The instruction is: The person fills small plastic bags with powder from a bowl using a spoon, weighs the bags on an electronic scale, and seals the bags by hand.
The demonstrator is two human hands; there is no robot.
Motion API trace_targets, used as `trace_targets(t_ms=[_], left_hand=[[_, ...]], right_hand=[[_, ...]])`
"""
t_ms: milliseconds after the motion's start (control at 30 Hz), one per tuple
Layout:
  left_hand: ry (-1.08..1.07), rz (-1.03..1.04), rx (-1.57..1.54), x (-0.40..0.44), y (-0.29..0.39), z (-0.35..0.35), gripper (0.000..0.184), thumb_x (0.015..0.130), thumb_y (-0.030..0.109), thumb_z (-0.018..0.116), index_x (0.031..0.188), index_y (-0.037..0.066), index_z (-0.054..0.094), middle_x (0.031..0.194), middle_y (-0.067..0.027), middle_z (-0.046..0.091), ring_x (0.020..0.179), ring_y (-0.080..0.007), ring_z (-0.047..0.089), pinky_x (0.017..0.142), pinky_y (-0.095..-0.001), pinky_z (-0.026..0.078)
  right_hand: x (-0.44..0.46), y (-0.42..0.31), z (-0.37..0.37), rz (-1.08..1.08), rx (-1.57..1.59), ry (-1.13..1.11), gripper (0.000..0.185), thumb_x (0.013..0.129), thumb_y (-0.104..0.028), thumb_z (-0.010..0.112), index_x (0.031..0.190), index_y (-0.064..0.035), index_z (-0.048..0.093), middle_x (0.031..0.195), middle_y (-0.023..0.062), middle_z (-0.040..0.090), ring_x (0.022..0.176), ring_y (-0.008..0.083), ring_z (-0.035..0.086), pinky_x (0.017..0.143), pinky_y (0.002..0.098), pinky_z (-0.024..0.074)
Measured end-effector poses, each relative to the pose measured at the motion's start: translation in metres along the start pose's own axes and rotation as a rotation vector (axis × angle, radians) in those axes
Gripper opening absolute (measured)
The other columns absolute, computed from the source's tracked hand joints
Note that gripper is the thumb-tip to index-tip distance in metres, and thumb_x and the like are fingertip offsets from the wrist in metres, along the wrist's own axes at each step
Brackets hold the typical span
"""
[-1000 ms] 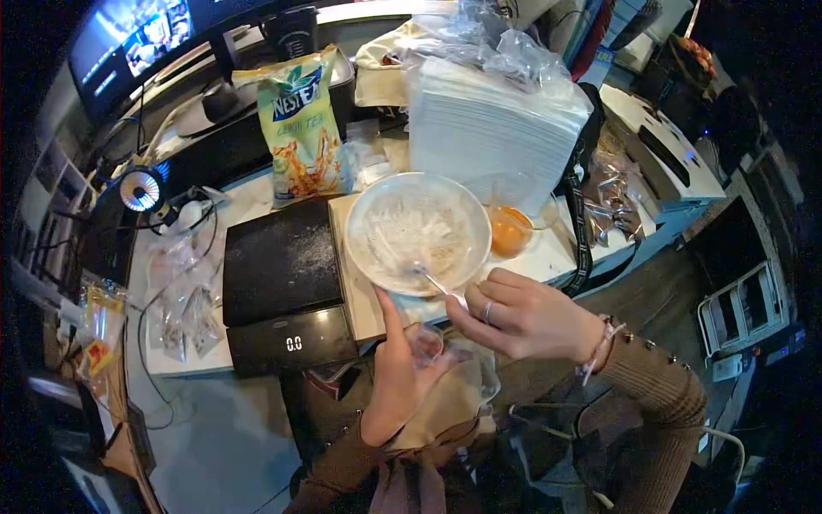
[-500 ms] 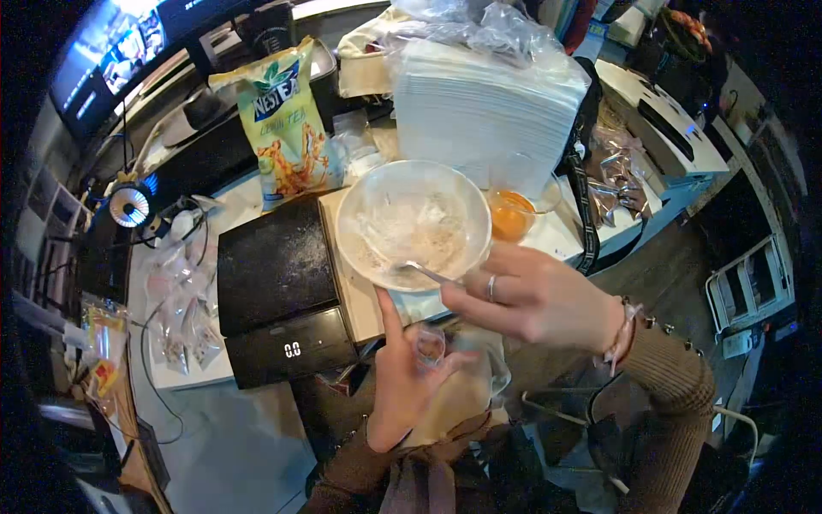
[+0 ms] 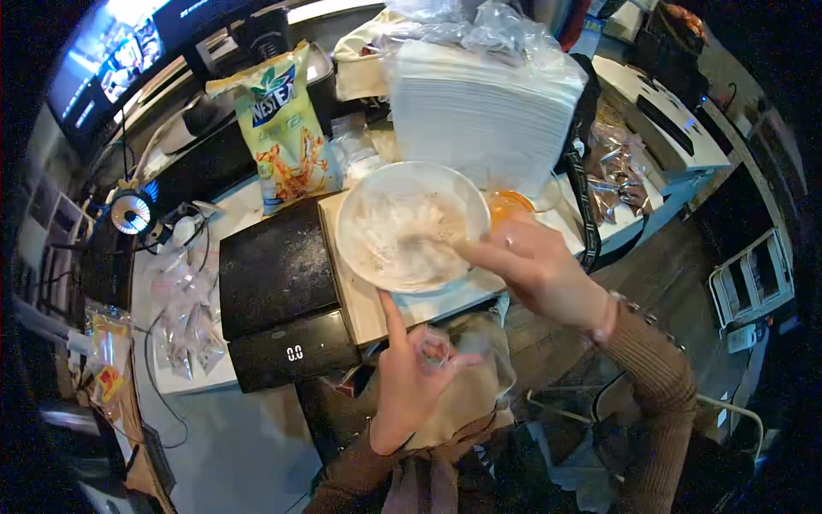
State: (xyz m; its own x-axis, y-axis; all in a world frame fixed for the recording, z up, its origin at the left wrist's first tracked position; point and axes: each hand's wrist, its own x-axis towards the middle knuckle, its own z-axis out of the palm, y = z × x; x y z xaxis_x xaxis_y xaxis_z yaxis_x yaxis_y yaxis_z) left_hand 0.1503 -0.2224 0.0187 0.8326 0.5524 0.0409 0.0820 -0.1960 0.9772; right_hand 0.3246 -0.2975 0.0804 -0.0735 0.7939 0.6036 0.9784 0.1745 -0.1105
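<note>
A white bowl [image 3: 349, 248] with pale, brownish powder in it stands on a light wooden board [image 3: 364, 317]. My right hand [image 3: 535, 270] is closed on a spoon [image 3: 428, 248], whose lower end is in the powder and blurred by motion. Below the bowl, my left hand [image 3: 407, 381] stretches its index finger up to the bowl's near edge. A small clear container [image 3: 434, 347] sits between that hand's thumb and fingers; its contents are hard to make out.
Left of the board lies a black scale [image 3: 278, 265] reading 0.0, dusted with powder. Behind stand a Nestea lemon tea bag [image 3: 287, 128] and a stack of white foam sheets [image 3: 479, 111]. An orange-filled glass [image 3: 511, 204] is right of the bowl; clear plastic bags [image 3: 180, 317] lie left.
The spoon has moved through the powder, with my right hand shifting slightly up and right. The powder is spread differently. My left hand stays almost in place.
</note>
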Motion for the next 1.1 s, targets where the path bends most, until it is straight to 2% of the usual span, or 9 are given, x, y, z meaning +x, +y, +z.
trace_targets(t_ms=[33,200,333,433,600,733,833,967,1100], left_hand=[[0.005,0.014,0.007,0.000,0.000,-0.001,0.112,0.068,0.012,0.074,0.133,-0.003,-0.016,0.068,-0.0050,0.058,0.058,-0.0086,0.054,0.057,-0.0211,0.046],[0.013,0.051,0.034,0.001,-0.006,0.001,0.111,0.069,0.010,0.073,0.133,-0.002,-0.016,0.068,-0.0052,0.057,0.058,-0.0086,0.053,0.058,-0.0212,0.046],[0.032,0.058,0.011,0.001,-0.005,0.000,0.110,0.069,0.009,0.073,0.133,-0.001,-0.016,0.069,-0.0057,0.057,0.058,-0.0088,0.053,0.058,-0.0215,0.047],[0.015,0.085,0.025,0.002,-0.006,0.000,0.110,0.069,0.009,0.073,0.133,-0.001,-0.017,0.070,-0.0059,0.057,0.059,-0.0089,0.053,0.058,-0.0216,0.047],[0.015,0.091,0.053,0.001,-0.005,-0.001,0.110,0.070,0.009,0.072,0.133,-0.001,-0.018,0.071,-0.0059,0.057,0.059,-0.0095,0.054,0.058,-0.0217,0.047],[0.045,0.057,0.027,0.000,-0.002,-0.002,0.112,0.067,0.006,0.073,0.134,0.000,-0.016,0.069,-0.0056,0.058,0.060,-0.0091,0.054,0.056,-0.0214,0.046],[0.048,0.072,0.011,0.001,-0.002,-0.001,0.113,0.066,0.004,0.074,0.134,0.001,-0.016,0.068,-0.0056,0.058,0.060,-0.0089,0.054,0.055,-0.0212,0.046],[0.033,0.095,-0.004,0.002,-0.008,-0.001,0.113,0.066,0.004,0.073,0.133,0.001,-0.017,0.068,-0.0059,0.058,0.059,-0.0091,0.054,0.055,-0.0214,0.046],[0.027,0.113,-0.025,0.003,-0.008,0.000,0.113,0.066,0.004,0.073,0.133,0.000,-0.019,0.068,-0.0064,0.058,0.058,-0.0093,0.054,0.055,-0.0218,0.047]], right_hand=[[0.001,0.003,0.005,0.025,-0.025,0.080,0.041,0.064,-0.001,0.056,0.104,-0.0045,0.058,0.075,0.0072,0.053,0.068,0.0242,0.052,0.062,0.0323,0.0425],[0.012,0.013,0.028,0.051,0.023,0.091,0.043,0.063,0.004,0.054,0.105,-0.0054,0.058,0.075,0.0072,0.053,0.068,0.0246,0.051,0.062,0.0323,0.0429],[-0.010,-0.005,0.009,0.040,0.131,-0.057,0.045,0.060,0.008,0.054,0.104,-0.0050,0.059,0.073,0.0075,0.054,0.066,0.0251,0.053,0.060,0.0328,0.0435],[-0.016,-0.003,0.007,0.093,0.133,0.108,0.046,0.059,0.009,0.055,0.102,-0.0042,0.060,0.071,0.0079,0.055,0.065,0.0241,0.055,0.058,0.0324,0.0437],[-0.015,0.004,0.027,0.139,0.122,0.181,0.043,0.060,0.010,0.055,0.101,-0.0032,0.060,0.069,0.0075,0.056,0.060,0.0219,0.055,0.053,0.0304,0.0434],[-0.023,-0.012,0.011,0.264,0.023,0.320,0.032,0.069,0.010,0.054,0.098,-0.0013,0.060,0.065,0.0077,0.054,0.055,0.0133,0.052,0.048,0.0259,0.0399],[-0.022,-0.023,0.005,0.659,0.064,0.354,0.018,0.078,0.005,0.053,0.093,0.0013,0.060,0.058,0.0027,0.050,0.052,0.0041,0.044,0.044,0.0208,0.0329],[-0.023,-0.046,0.014,0.819,0.254,0.320,0.011,0.083,-0.001,0.052,0.090,0.0027,0.060,0.055,-0.0032,0.046,0.052,-0.0007,0.036,0.044,0.0175,0.0266],[-0.018,-0.060,0.023,0.889,0.502,0.418,0.011,0.083,0.000,0.050,0.085,0.0038,0.060,0.052,-0.0030,0.048,0.045,0.0005,0.036,0.040,0.0188,0.0262]])
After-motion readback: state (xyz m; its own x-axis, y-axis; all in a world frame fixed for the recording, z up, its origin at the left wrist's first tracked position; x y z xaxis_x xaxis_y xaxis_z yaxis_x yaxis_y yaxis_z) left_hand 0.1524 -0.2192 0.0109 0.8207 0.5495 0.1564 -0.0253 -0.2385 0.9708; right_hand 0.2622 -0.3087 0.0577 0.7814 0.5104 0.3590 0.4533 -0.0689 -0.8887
